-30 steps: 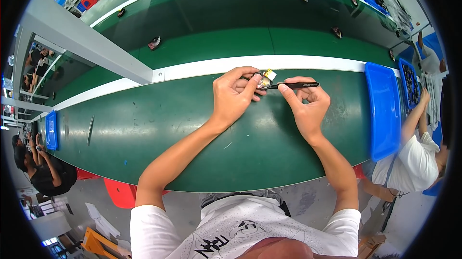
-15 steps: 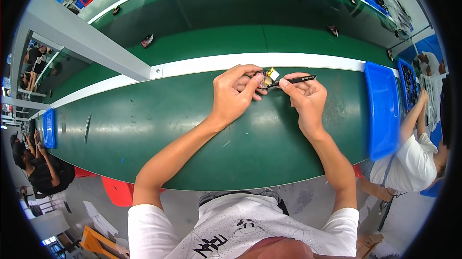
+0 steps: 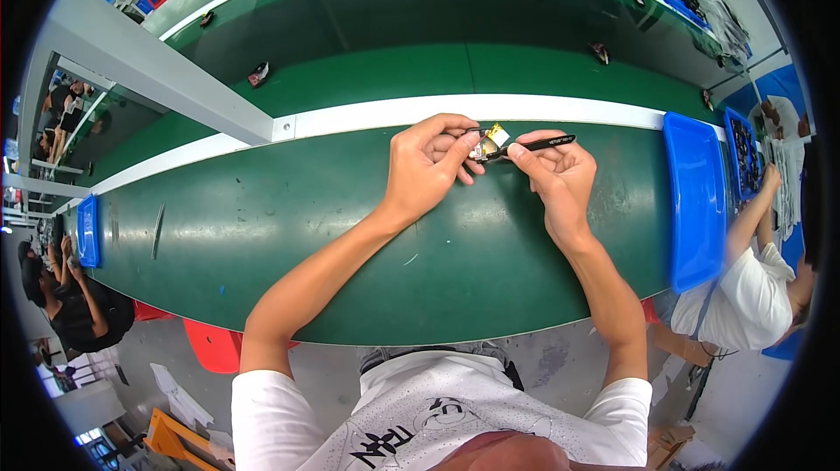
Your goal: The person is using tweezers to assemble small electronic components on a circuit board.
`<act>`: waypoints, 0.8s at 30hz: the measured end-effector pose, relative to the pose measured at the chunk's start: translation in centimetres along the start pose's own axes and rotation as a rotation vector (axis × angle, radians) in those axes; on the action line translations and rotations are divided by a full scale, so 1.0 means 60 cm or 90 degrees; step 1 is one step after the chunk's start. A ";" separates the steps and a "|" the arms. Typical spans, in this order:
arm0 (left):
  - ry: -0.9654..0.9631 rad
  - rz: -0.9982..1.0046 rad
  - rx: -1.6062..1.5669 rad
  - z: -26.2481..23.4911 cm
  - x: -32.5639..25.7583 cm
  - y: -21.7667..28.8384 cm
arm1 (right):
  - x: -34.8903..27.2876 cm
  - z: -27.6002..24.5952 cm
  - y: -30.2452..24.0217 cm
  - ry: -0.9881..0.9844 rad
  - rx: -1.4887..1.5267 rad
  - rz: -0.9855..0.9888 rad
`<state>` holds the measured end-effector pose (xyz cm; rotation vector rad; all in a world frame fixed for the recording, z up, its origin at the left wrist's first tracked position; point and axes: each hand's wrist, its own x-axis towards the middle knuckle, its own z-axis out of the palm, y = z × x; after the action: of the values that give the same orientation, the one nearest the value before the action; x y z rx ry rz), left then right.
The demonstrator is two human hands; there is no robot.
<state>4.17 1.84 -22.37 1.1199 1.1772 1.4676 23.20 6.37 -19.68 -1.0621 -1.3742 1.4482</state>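
Over the far side of the green worktop [image 3: 367,287], my left hand [image 3: 420,172] is closed on a small open electronic assembly [image 3: 479,153], pinched between thumb and fingers. A small silver-white piece with yellow tape [image 3: 499,135] stands up from its right side; whether it is a battery I cannot tell. Black tweezers [image 3: 549,143] lie in a pinch grip in my right hand [image 3: 567,187]. Their tips reach the lower right edge of the assembly. My left fingers hide part of the assembly, so its inner parts are hard to make out.
Beyond a white rail [image 3: 367,117] runs a green belt [image 3: 394,73] carrying several small dark assemblies. A blue tray [image 3: 697,209] is at the right, another blue tray [image 3: 88,230] at the far left. A grey post [image 3: 166,60] slants across the left. People sit on both sides.
The small assemblies on the belt have shifted slightly left. My hands stay almost in place, with the assembly tilted a little differently under the tweezers.
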 end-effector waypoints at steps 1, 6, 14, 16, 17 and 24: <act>-0.011 -0.008 -0.011 -0.001 0.001 0.000 | 0.000 0.001 0.000 -0.002 0.004 -0.014; -0.041 -0.036 -0.038 -0.005 0.004 0.001 | 0.002 -0.001 0.003 -0.013 0.019 -0.042; -0.084 -0.054 -0.090 -0.010 0.006 -0.002 | 0.003 -0.006 0.017 -0.003 -0.046 -0.137; -0.088 -0.056 -0.091 -0.011 0.007 -0.003 | 0.002 -0.003 0.017 0.000 -0.060 -0.191; -0.091 -0.058 -0.091 -0.011 0.007 -0.003 | 0.001 -0.001 0.015 0.001 -0.060 -0.191; -0.088 -0.068 -0.116 -0.013 0.008 -0.002 | -0.001 -0.001 0.014 0.010 -0.115 -0.243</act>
<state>3.37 2.19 -22.54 1.0012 0.9714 1.3637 23.23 6.29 -20.50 -0.8576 -1.6176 1.0514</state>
